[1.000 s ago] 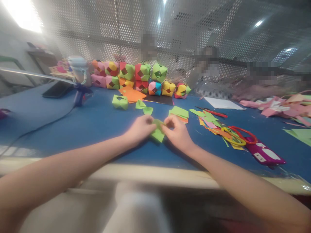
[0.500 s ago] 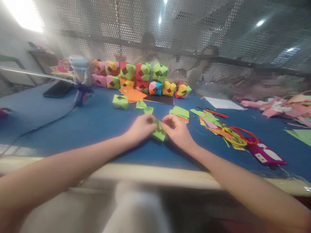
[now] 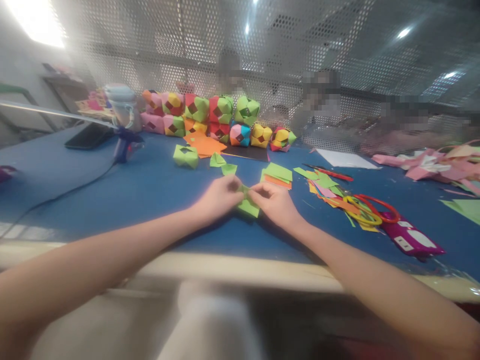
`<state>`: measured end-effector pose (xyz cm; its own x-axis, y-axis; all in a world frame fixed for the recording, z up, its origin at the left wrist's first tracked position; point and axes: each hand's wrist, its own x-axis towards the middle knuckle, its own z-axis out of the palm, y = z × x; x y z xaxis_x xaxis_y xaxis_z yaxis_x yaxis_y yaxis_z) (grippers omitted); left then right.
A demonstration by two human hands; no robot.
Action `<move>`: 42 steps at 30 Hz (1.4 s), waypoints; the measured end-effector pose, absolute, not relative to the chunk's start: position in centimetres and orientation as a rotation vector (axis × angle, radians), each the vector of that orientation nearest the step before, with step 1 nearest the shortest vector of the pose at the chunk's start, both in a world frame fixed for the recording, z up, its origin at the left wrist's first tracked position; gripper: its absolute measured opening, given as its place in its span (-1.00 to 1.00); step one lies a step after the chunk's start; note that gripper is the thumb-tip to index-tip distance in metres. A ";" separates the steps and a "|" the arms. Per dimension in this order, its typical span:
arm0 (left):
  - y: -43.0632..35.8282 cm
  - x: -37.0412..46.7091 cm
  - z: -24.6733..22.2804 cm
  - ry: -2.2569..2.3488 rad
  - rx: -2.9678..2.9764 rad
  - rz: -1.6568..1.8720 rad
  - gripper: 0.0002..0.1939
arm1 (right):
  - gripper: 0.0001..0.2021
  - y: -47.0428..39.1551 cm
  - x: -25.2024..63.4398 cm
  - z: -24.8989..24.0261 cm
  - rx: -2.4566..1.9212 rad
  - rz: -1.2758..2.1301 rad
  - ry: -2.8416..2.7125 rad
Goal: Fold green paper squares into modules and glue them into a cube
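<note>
Between my hands is a green sheet of folded paper (image 3: 249, 207), close above the blue table. My left hand (image 3: 222, 197) pinches its left side with thumb and fingers. On the opposite side, my right hand (image 3: 275, 202) grips the paper's upper right part, its fingertips nearly meeting those of the left. The fold under the fingers is partly hidden. Just beyond my hands lie two small folded green pieces (image 3: 229, 169), and behind the right hand sits a stack of green and orange paper squares (image 3: 278, 175).
Colourful folded paper balls (image 3: 221, 110) stand stacked at the back, with a green one (image 3: 185, 156) nearer. To the right are scissors (image 3: 365, 210), paper scraps (image 3: 326, 187) and a purple packet (image 3: 412, 239). A glue gun (image 3: 123, 142) with its cable stands left, near a black phone (image 3: 89, 136).
The green paper has tilted slightly, its lower corner shifting right. My right fingers have closed tighter on it, while the left hand stays nearly in place.
</note>
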<state>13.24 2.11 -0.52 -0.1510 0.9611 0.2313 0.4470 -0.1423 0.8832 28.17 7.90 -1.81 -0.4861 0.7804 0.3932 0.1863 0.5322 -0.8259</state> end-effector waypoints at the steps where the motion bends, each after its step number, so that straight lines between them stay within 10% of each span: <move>1: 2.1 13.3 -0.5 1.589 1.581 1.266 -0.95 | -0.88 7.9 28.2 -1.8 -0.787 0.929 -1.965; 42: 1.5 13.5 -0.2 1.609 1.733 1.085 -0.95 | -0.85 7.2 28.9 -1.3 -0.521 0.462 -2.183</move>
<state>13.55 1.53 -0.16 -0.0335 0.9796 0.1981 0.5513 -0.1473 0.8212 28.90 7.22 -1.28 -0.5740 0.5111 0.6397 0.2081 0.8467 -0.4897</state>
